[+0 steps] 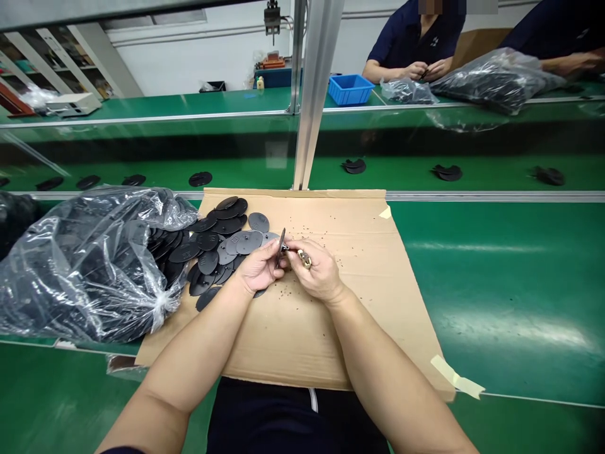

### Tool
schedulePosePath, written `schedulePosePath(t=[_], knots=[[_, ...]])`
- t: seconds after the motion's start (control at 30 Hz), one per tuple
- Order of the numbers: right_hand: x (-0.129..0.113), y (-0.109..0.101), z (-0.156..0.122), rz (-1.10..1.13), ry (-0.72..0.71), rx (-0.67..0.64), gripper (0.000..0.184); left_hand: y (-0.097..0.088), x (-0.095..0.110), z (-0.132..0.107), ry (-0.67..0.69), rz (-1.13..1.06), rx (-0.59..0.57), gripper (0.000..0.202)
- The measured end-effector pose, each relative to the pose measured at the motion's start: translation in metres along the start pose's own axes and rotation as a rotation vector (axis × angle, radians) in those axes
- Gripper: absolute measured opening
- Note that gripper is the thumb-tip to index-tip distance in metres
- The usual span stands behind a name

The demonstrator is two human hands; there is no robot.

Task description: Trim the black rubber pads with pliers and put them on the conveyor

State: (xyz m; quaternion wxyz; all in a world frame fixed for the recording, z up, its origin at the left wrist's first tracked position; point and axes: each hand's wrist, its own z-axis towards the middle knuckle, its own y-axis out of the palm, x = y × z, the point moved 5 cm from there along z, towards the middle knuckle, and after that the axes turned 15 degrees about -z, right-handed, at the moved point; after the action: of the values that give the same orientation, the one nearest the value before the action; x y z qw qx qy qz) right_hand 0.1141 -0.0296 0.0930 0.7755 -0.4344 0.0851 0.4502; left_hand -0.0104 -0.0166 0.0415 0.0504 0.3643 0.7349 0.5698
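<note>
**Q:** Head view: what do the hands hold?

**A:** Above the middle of the cardboard sheet point(359, 315), the left hand point(259, 266) pinches a dark plastic disc point(282, 243) on edge, its grip narrow. The right hand point(317, 271), also narrow, pinches a small metal part point(304, 258) just beside it.

**Q:** Why held and placed so?

**A:** The edge-on hold apparently turns the disc's face toward the right hand. The sheet seems laid on the green belt point(496, 284) to carry the disc pile point(212, 246) and brown specks point(302, 227).

**Q:** What stands nearby?

**A:** A bulging plastic bag point(80, 271) overlaps the sheet's left edge.
</note>
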Motion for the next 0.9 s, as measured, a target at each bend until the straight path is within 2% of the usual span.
schedulePosePath(t=[0.17,0.43,0.53,0.7,0.8,0.9], knots=[[-0.004,0.0,0.0,-0.034,-0.111,0.044,0.016,0.001,0.001,0.0,-0.003,0.027,-0.053,0.04],[-0.014,-0.001,-0.003,-0.102,-0.254,0.113,0.016,-0.002,0.01,-0.002,0.084,0.126,-0.129,0.053],[-0.015,0.002,-0.003,-0.056,-0.187,0.109,0.014,-0.002,0.01,-0.002,0.096,0.121,-0.122,0.051],[-0.002,0.011,-0.004,0.237,0.087,0.126,0.009,-0.003,0.002,0.001,0.035,-0.027,-0.055,0.031],[0.003,0.015,-0.004,0.236,0.112,0.109,0.009,-0.006,-0.008,0.003,-0.072,-0.064,-0.032,0.017],[0.002,0.012,-0.004,0.195,0.086,0.138,0.007,-0.007,-0.015,0.006,-0.136,-0.059,-0.056,0.022]])
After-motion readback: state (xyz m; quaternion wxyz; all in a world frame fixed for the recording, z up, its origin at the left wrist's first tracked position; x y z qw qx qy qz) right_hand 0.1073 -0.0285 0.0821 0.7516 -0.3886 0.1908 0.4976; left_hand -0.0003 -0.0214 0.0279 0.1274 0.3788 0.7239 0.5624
